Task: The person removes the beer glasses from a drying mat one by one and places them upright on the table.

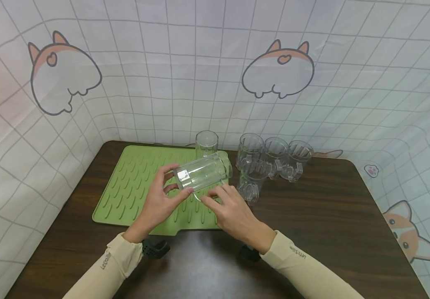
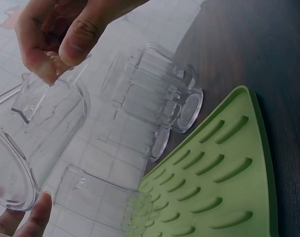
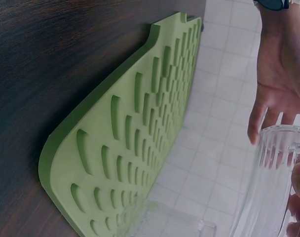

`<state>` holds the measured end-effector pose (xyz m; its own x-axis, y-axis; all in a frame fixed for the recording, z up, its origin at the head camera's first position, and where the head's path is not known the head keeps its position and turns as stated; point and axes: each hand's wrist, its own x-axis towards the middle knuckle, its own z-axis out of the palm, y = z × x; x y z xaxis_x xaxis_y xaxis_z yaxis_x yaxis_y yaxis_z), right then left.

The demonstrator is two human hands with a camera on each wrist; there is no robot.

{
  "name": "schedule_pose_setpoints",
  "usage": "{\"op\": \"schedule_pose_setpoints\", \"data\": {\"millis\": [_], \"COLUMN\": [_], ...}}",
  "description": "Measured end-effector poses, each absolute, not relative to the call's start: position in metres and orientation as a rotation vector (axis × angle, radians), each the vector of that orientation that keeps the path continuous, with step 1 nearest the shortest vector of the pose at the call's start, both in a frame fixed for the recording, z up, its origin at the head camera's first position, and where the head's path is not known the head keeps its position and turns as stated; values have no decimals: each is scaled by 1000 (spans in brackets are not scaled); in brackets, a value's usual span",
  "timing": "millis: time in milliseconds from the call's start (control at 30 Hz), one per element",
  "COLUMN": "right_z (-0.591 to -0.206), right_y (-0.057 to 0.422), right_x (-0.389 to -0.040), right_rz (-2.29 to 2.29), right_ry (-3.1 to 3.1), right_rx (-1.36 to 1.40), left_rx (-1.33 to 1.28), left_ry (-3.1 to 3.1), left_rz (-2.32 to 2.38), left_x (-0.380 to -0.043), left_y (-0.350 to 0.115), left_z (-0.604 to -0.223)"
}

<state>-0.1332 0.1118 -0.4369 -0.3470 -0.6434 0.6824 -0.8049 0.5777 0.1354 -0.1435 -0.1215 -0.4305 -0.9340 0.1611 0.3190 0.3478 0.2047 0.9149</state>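
A clear mug [image 1: 204, 171] lies almost sideways in the air over the mat, its base to the left and its rim to the right. My left hand [image 1: 159, 202] grips it around the base end, thumb below and fingers behind. On the handle, my right hand [image 1: 233, 212] pinches with thumb and fingers; the left wrist view shows this handle [image 2: 34, 98] up close. Below is a green drying mat [image 1: 125, 195] with raised ridges. Another clear mug [image 1: 206, 140] stands at the mat's back edge, partly hidden behind the held one.
Several clear mugs [image 1: 251, 145] stand close together on the dark wooden table [image 1: 323, 216], right of the mat. A white grid-patterned cloth [image 1: 192, 79] with corgi drawings hangs behind and at both sides.
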Motion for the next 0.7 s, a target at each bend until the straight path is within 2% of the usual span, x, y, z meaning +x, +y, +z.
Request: {"op": "schedule_pose_setpoints", "data": {"millis": [400,700], "right_z": [-433,-417], "right_y": [113,123], "right_x": [-133,-135], "right_rz": [378,579], "right_ry": [-2078,-2001], "right_rx": [1167,1083], "left_rx": [-480,-489], "left_ry": [-2309,-2262], "left_rz": [-1768,-1732], "left_x": [-143,-144], "left_y": [-121,-119], "left_z": [-429,-425]}}
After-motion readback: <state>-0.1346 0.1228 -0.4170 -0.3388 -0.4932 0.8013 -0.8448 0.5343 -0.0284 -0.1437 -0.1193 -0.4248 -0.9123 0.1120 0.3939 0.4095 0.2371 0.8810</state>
